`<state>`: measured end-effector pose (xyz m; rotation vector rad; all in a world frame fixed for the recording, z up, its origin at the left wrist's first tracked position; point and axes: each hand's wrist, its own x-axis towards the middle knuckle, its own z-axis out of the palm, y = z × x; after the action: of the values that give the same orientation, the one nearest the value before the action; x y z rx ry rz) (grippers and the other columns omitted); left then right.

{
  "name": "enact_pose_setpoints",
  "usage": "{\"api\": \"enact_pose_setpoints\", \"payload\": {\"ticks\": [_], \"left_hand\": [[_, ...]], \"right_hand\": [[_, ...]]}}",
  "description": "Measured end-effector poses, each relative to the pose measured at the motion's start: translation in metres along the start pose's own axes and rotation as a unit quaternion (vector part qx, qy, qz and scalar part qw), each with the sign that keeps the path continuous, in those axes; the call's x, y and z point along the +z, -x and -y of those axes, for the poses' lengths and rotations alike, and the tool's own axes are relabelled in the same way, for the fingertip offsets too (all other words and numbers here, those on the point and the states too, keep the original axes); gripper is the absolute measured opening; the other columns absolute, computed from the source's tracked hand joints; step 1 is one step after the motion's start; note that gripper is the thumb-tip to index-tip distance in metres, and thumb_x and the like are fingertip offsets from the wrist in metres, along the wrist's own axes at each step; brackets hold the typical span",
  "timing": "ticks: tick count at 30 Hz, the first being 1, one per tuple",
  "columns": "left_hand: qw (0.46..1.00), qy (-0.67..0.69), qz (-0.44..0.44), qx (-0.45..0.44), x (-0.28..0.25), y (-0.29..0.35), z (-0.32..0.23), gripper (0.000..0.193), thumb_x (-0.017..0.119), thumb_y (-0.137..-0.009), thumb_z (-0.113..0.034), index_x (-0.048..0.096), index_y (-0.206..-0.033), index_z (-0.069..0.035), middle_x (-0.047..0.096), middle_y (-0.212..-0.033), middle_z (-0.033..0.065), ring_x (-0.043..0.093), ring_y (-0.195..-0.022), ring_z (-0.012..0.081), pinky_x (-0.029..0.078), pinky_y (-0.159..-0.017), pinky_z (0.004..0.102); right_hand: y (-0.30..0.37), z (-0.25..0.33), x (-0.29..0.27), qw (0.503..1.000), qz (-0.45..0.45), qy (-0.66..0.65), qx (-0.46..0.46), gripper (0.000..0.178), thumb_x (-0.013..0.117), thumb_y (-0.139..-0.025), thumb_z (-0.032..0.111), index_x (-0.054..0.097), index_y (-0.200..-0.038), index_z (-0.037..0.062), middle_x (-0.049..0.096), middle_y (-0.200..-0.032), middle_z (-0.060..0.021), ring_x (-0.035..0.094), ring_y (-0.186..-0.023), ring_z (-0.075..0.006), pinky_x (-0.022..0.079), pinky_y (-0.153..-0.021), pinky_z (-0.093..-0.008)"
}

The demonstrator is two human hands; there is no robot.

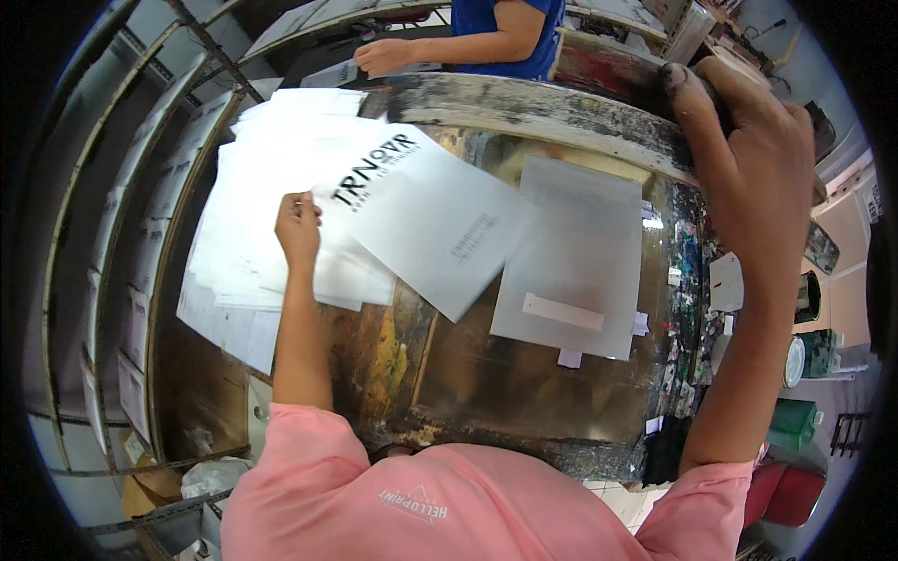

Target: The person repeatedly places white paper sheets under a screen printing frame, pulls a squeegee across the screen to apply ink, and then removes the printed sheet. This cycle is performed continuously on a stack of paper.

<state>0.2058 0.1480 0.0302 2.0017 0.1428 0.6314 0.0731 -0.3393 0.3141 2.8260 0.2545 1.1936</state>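
Observation:
A white sheet of paper [440, 220] with bold black lettering slants over the work board. My left hand [299, 224] pinches its left edge between closed fingers, above a wide stack of loose white sheets [253, 201]. To the right of the printed sheet lies a greyish, see-through sheet [575, 248] with a pale strip [563, 312] near its lower edge. My right hand [748, 150] is raised at the far right, thumb tip stained dark. Its fingers curl at the end of a paint-stained wooden frame [533, 107]; part of this grip is hidden.
A brown, stained board [533, 393] lies under the sheets, its right border crusted with paint [687, 280]. Metal racks [140, 234] stand along the left. Beyond the frame is another person in a blue shirt [500, 37]. Containers, including a green jug [793, 424], line the right.

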Motion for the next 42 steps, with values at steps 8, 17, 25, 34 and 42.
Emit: {"api": "enact_pose_setpoints", "payload": {"ticks": [8, 17, 25, 34, 42], "left_hand": [[0.995, -0.089, -0.026, -0.023, -0.053, 0.042, 0.028, 0.068, 0.069, -0.104, -0.045, 0.051, -0.149, 0.003, 0.066, -0.133, 0.0223, 0.062, -0.123, 0.0342, 0.049, -0.106, 0.048], [0.86, -0.393, 0.232, 0.229, -0.067, 0.167, -0.013, 0.118, 0.064, -0.084, -0.086, 0.034, -0.169, -0.01, 0.026, -0.175, 0.0217, 0.015, -0.164, 0.0468, 0.003, -0.129, 0.0684], [0.776, -0.438, 0.329, 0.314, -0.047, 0.135, -0.028, 0.122, 0.067, -0.076, -0.091, 0.038, -0.168, -0.017, 0.033, -0.174, 0.0152, 0.018, -0.164, 0.0421, -0.003, -0.129, 0.0721], [0.767, -0.261, 0.485, 0.33, 0.085, 0.204, -0.109, 0.129, 0.072, -0.068, -0.091, 0.039, -0.167, -0.015, 0.026, -0.177, 0.0168, 0.018, -0.163, 0.0472, 0.009, -0.131, 0.065], [0.769, -0.135, 0.507, 0.366, 0.192, 0.31, -0.192, 0.131, 0.057, -0.07, -0.1, 0.049, -0.16, -0.005, 0.035, -0.171, 0.0219, 0.024, -0.16, 0.049, 0.01, -0.129, 0.069]], "right_hand": [[0.025, 0.012, 0.0, 0.999, -0.038, -0.017, -0.017, 0.048, 0.06, -0.101, 0.047, 0.073, -0.094, 0.0021, 0.071, -0.085, -0.0183, 0.068, -0.085, -0.038, 0.043, -0.089, -0.0491], [0.029, 0.018, -0.003, 0.998, -0.048, -0.034, -0.021, 0.046, 0.062, -0.1, 0.046, 0.072, -0.089, 0.0016, 0.072, -0.087, -0.0177, 0.068, -0.087, -0.0374, 0.042, -0.085, -0.0471], [0.015, 0.013, -0.006, 0.999, -0.016, -0.028, 0.004, 0.045, 0.062, -0.102, 0.044, 0.076, -0.108, 0.0012, 0.074, -0.1, -0.0199, 0.068, -0.094, -0.0373, 0.043, -0.09, -0.0447], [-0.012, 0.001, -0.001, 0.999, -0.042, -0.022, -0.016, 0.046, 0.057, -0.102, 0.049, 0.069, -0.096, 0.0058, 0.064, -0.076, -0.0116, 0.058, -0.075, -0.0312, 0.047, -0.091, -0.0479], [0.009, 0.004, -0.019, 1.0, 0.007, -0.022, -0.021, 0.045, 0.053, -0.103, 0.049, 0.065, -0.085, 0.0089, 0.057, -0.068, -0.0072, 0.054, -0.066, -0.0273, 0.047, -0.091, -0.0475]]}}
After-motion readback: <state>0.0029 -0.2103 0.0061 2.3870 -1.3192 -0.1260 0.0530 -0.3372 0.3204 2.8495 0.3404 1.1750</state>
